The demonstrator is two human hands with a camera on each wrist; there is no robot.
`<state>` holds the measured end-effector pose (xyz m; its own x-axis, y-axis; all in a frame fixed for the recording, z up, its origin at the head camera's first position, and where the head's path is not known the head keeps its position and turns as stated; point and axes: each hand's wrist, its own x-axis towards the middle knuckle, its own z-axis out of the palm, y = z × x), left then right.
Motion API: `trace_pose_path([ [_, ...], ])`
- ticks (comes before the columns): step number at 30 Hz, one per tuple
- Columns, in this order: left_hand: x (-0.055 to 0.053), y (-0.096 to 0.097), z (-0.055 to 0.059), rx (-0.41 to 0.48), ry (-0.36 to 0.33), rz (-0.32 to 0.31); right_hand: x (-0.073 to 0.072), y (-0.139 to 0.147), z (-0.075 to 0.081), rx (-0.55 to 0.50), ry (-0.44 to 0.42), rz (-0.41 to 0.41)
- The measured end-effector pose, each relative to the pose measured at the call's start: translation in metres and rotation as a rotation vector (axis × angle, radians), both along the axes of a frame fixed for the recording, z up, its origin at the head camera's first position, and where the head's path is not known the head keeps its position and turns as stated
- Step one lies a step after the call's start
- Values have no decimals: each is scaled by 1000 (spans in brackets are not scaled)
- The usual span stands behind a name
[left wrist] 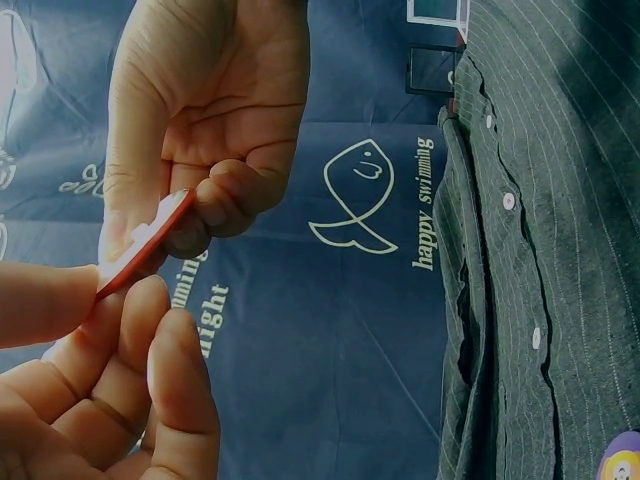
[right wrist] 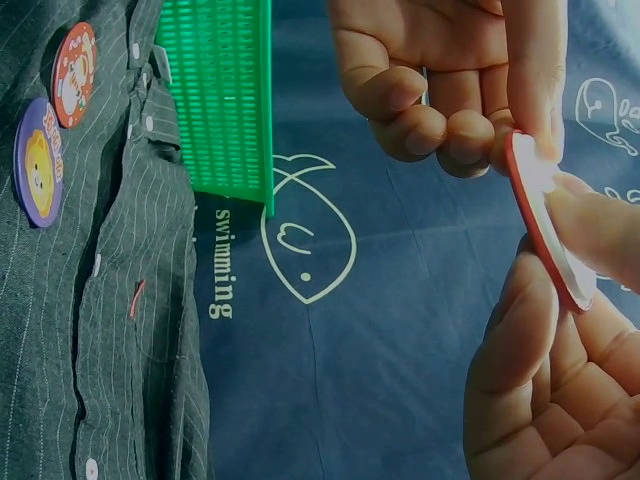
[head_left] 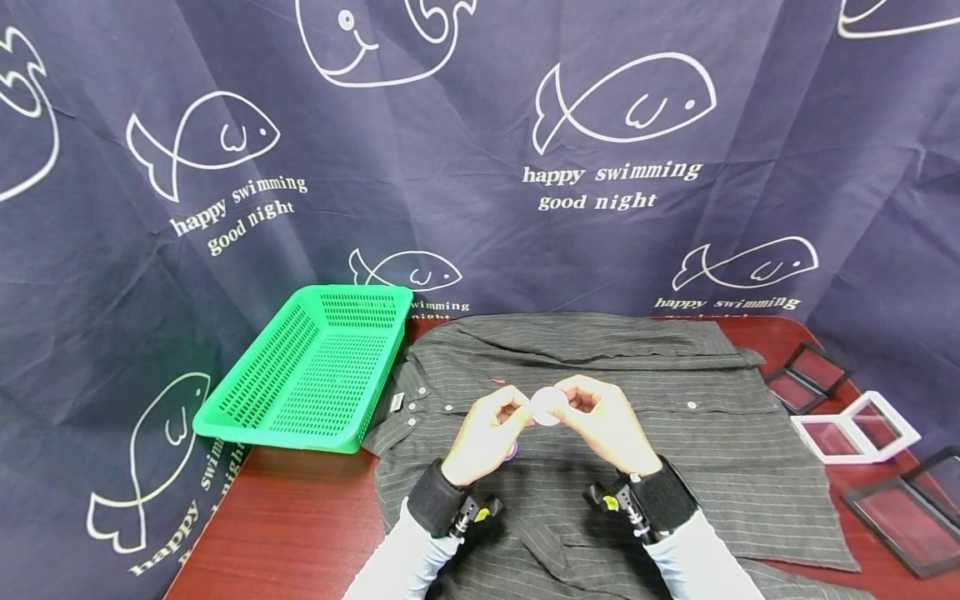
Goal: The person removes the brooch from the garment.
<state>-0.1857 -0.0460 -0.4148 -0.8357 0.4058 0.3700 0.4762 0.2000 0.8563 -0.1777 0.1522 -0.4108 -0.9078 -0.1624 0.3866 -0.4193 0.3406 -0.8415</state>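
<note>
A round badge [head_left: 549, 406] with a white face and a red edge is held up in front of the shirt, pinched from both sides. My left hand [head_left: 483, 433] grips its left edge between thumb and fingers; my right hand [head_left: 609, 427] pinches the right edge. In the right wrist view the badge stands nearly edge-on, with the thumbs on its white side. Below lies a dark grey pinstriped shirt [head_left: 630, 467]. On it sit a red badge with a printed figure [right wrist: 75, 75] and a purple badge with a yellow figure [right wrist: 38, 165].
A green plastic basket [head_left: 326, 367] stands at the left on the reddish wooden table [head_left: 300, 517]. Along the right edge lie a white frame [head_left: 855, 429] and two black frames, one of them [head_left: 907, 521] nearer. A dark blue fish-print curtain [head_left: 480, 167] hangs behind.
</note>
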Motion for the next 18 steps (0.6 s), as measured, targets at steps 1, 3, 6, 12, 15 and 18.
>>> trace_pose_path([
  [1, 0, 0, 0, 0, 0, -1, 0, 0, 0, -1, -2, 1],
  [3, 0, 0, -1, 2, 3, -5, 0, 0, 0, -6, -4, 5],
  [6, 0, 0, -2, 2, 8, -6, 0, 0, -1, -15, -7, 11],
  [12, 1, -1, -1, 3, 4, -7, -1, 0, -2, -16, -18, 10],
  [15, 1, -1, 0, 5, 0, -10, -1, 0, -3, -13, -19, 12],
  [18, 1, -2, 1, 8, -20, -17, -1, 0, -3, -25, -13, 26],
])
